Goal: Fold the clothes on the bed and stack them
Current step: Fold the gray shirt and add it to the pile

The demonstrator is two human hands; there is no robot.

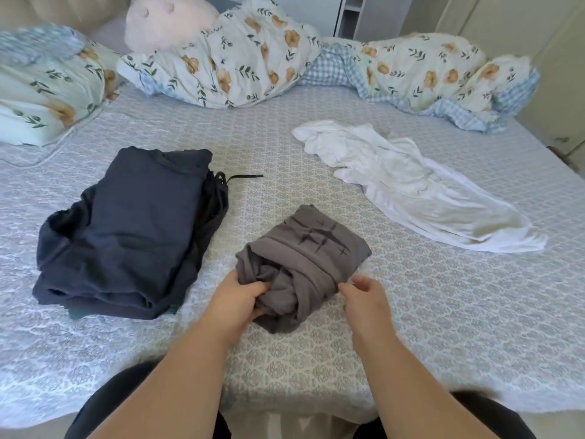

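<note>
Clothes are lying in three spots on the bed [411, 312], and I'm placing them all by the grey shirt [304, 261] with the dark star print, which is sitting bundled near the front edge. The person's left hand [235, 301] is gripping its near left corner, fingers curled into the folds. The right hand [364, 296] is pinching the near right edge. Just left of the grey shirt, a folded navy stack [123, 239] is resting, a black drawstring [243, 177] trailing from it. Beyond and to the right, a crumpled white garment [418, 188] is sprawling unfolded. Far behind, a floral duvet [237, 58] is bunching up.
</note>
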